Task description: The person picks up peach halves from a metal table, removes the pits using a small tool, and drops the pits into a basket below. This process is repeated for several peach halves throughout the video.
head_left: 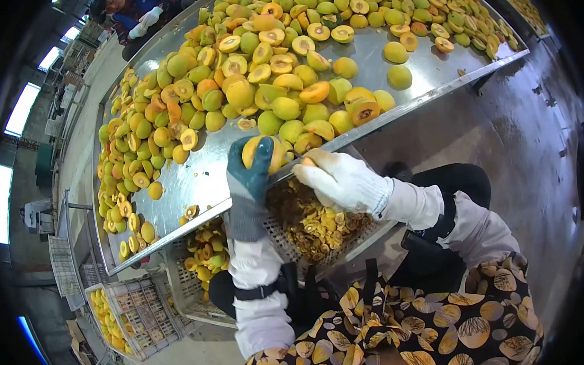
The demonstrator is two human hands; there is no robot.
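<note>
My left hand [251, 168], in a dark green and grey glove, is closed around a yellow peach [276, 156] at the front edge of the metal table. Close beside it on the right, my right hand [343, 181], in a white knitted glove, is closed on what looks like a small knife [296, 154]. Only a thin dark bit of its blade shows, pointing at the peach; the handle is hidden in the fingers. Something orange shows at the right fingertips, too small to name. Below both hands is a plastic crate [278, 238] holding cut peach pieces and scraps [326, 231].
Whole and halved peaches [237, 88] are heaped over the metal table [220, 153], which has a raised rim. A second crate [179, 270] with peaches stands under the left front edge, and another crate [152, 316] sits farther left. Another person [141, 20] works across the table.
</note>
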